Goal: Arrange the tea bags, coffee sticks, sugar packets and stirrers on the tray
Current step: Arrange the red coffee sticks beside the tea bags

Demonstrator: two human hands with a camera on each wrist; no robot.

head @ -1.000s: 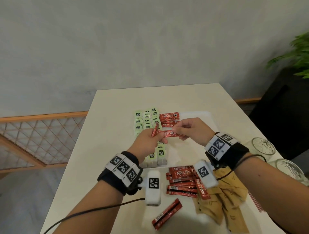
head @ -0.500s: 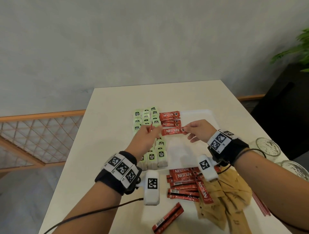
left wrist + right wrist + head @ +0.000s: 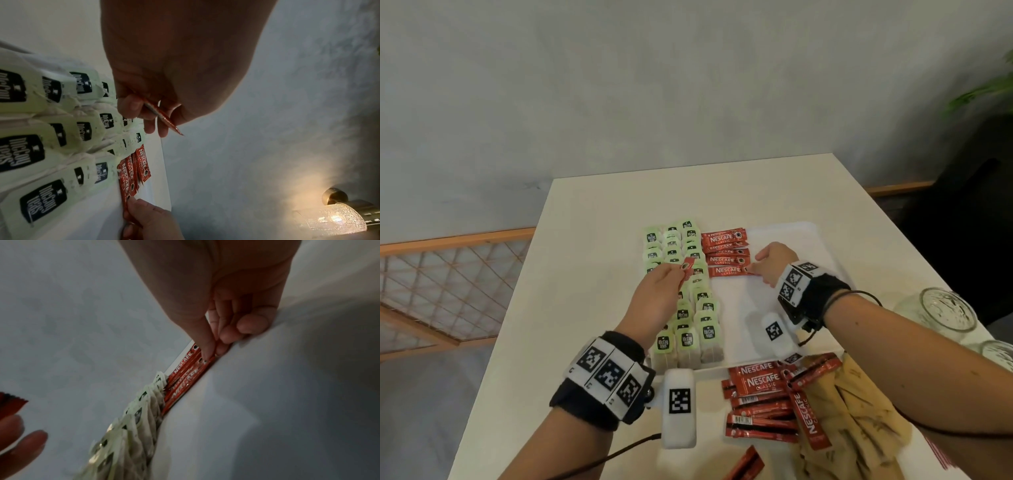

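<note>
A white tray (image 3: 808,240) carries rows of green tea bags (image 3: 688,308) on its left and a column of red coffee sticks (image 3: 726,253) beside them. My right hand (image 3: 770,260) pinches the right end of the nearest coffee stick (image 3: 727,270), which lies flat in that column; the right wrist view shows thumb and fingers (image 3: 205,352) on its tip. My left hand (image 3: 664,284) hovers over the tea bags and grips another coffee stick (image 3: 686,270), tilted, also seen as a thin red coffee stick (image 3: 162,116) between its fingers.
Loose coffee sticks (image 3: 760,394) lie piled on the table in front of the tray, with brown sugar packets (image 3: 852,428) to their right. Red stirrers (image 3: 941,455) show under my right forearm. Two glass jars (image 3: 945,311) stand at the right edge.
My right hand carried its coffee stick away from the left hand and laid it at the near end of the column. The left hand kept its own stick and drifted slightly left.
</note>
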